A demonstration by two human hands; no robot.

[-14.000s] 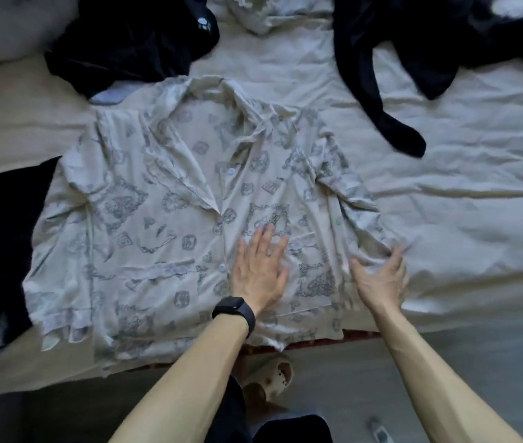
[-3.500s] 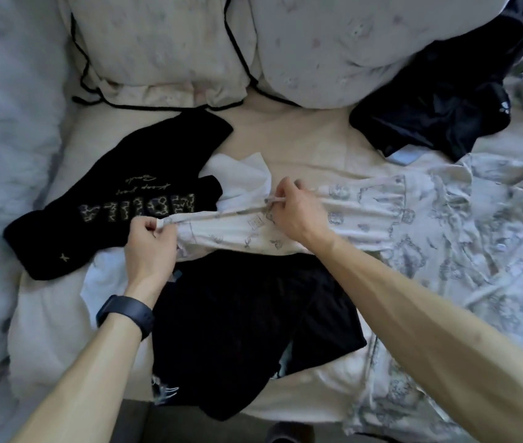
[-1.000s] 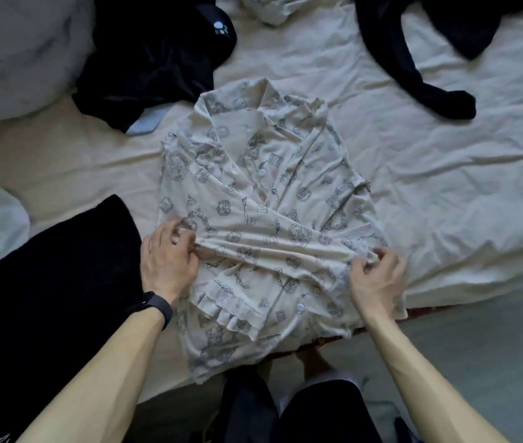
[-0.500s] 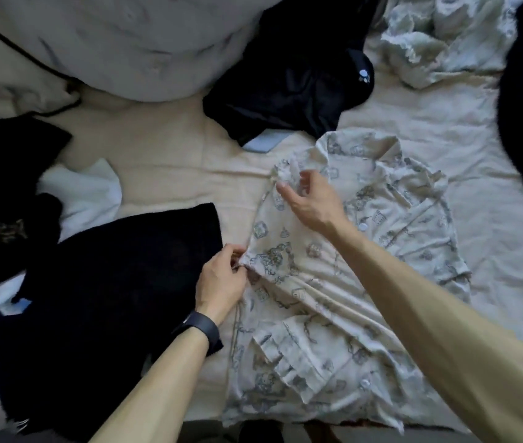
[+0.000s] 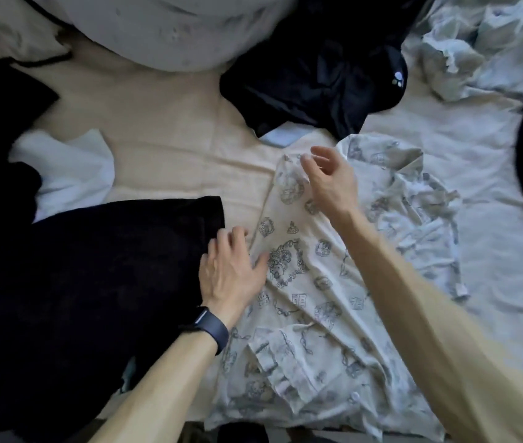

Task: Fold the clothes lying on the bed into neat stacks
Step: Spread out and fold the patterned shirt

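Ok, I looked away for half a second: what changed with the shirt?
Both hands released the folded side edge of the patterned shirt: the left hand now rests flat at it, the right hand is open near the shoulder. Shirt and black garment lie as before.

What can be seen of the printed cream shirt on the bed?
The printed shirt is thin cream cloth with grey drawn motifs. It lies wrinkled on the bed sheet, collar away from the person, left side folded inward, a cuffed sleeve across the lower front, white buttons near the hem. The left hand rests flat on its left edge; the right hand is over its upper left corner, contact unclear.
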